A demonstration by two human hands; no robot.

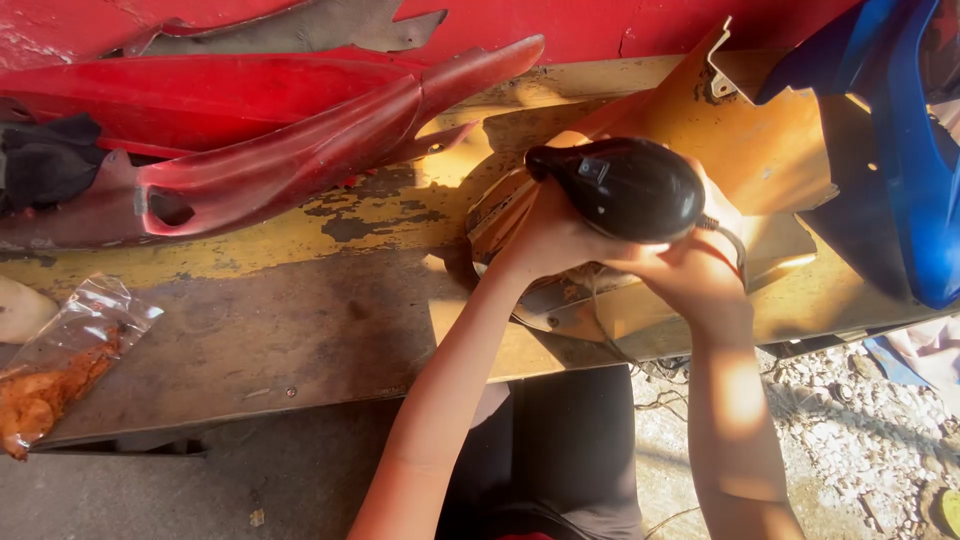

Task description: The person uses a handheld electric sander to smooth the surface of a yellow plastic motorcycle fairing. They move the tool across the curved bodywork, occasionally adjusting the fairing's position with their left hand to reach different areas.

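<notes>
Both forearms rise from the near edge toward a worn yellow workbench (300, 330), whose paint has flaked to bare metal along its near half. Far left, long red motorcycle fairing panels (290, 150) lie across the bench against a red wall. At far right a blue fairing piece (915, 160) overhangs the bench edge. Between them, right of centre, an orange body panel (740, 140) rests on the bench, partly under the hands. On it sits a black electric sander (625, 188), its cord trailing off to the right. The left hand (545, 235) is closed around the sander's left side; the right hand (690, 270) wraps its near right side, fingers curled shut. Near left, a clear plastic bag of orange-brown food (60, 365) lies flat.
</notes>
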